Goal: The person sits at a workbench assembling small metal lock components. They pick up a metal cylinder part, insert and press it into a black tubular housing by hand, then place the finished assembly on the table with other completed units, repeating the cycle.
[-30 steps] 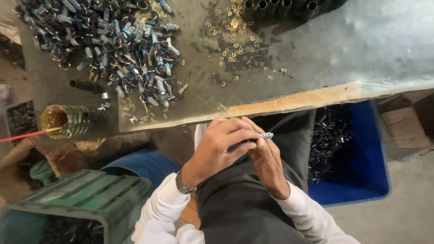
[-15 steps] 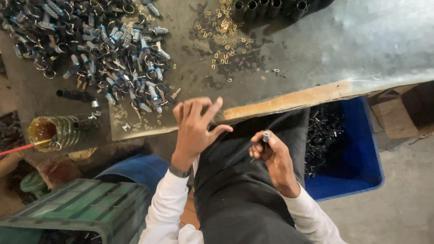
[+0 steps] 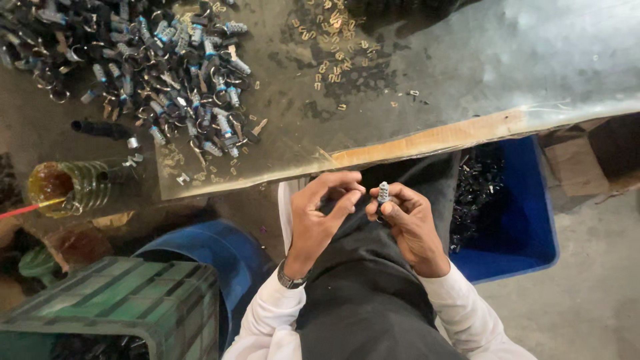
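My right hand holds a small grey ribbed metal part upright between thumb and fingers, over my lap just below the table edge. My left hand is right beside it, fingers curled, thumb and forefinger pinched together close to the part; whether something tiny is between them is too small to tell. A watch sits on the left wrist. A large heap of similar dark and silver parts with rings lies on the table's far left.
Small brass clips are scattered mid-table. A coiled spring holder with amber liquid stands at the left edge. A blue bin of dark parts sits right of my lap, a blue barrel and green crate to the left.
My left hand reached out to the table edge with fingers spread, then came back to my right hand over my lap. The right hand kept hold of the grey part.
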Motion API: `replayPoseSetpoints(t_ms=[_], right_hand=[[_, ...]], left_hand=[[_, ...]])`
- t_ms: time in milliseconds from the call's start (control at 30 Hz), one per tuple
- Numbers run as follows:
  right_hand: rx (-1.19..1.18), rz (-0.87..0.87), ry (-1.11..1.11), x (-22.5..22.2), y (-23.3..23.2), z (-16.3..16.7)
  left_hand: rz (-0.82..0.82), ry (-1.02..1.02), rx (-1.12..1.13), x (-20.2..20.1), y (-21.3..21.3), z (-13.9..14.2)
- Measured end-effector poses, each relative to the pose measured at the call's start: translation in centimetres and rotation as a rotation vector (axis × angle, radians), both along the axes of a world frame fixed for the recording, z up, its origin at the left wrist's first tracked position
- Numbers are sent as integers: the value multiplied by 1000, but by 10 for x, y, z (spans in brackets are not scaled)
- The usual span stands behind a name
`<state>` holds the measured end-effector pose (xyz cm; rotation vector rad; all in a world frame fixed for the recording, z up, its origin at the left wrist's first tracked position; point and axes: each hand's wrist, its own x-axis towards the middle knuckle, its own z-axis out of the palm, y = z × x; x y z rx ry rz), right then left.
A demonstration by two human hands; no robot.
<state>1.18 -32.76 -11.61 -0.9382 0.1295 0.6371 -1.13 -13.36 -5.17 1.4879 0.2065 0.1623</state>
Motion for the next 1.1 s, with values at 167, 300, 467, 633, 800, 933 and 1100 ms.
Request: replayPoseSetpoints(t_ms=[167,300,467,633,800,933,1100], right_hand=[[-37,-54,11,-4,1,5],[-37,-43,-52,-8,3,10],[-39,-24,-88,-7,5,14],[-76,-12,-95,-3,4,13],[-148,-8,-149,-3,3,12],[-185,-10,-152,-7,4,14],[-272,-10,-154,-7,2,13]], left_hand=[[-50,-75,78,6,-2,2],[-56,-172,231,7,-2,4],[-35,-227,397,6,-4,11],[3,-175,422,3,-8,15],[19,-220,466,3,-11,11],[25,-275,564,6,-12,9],[-3,-311,579,5,-14,6]])
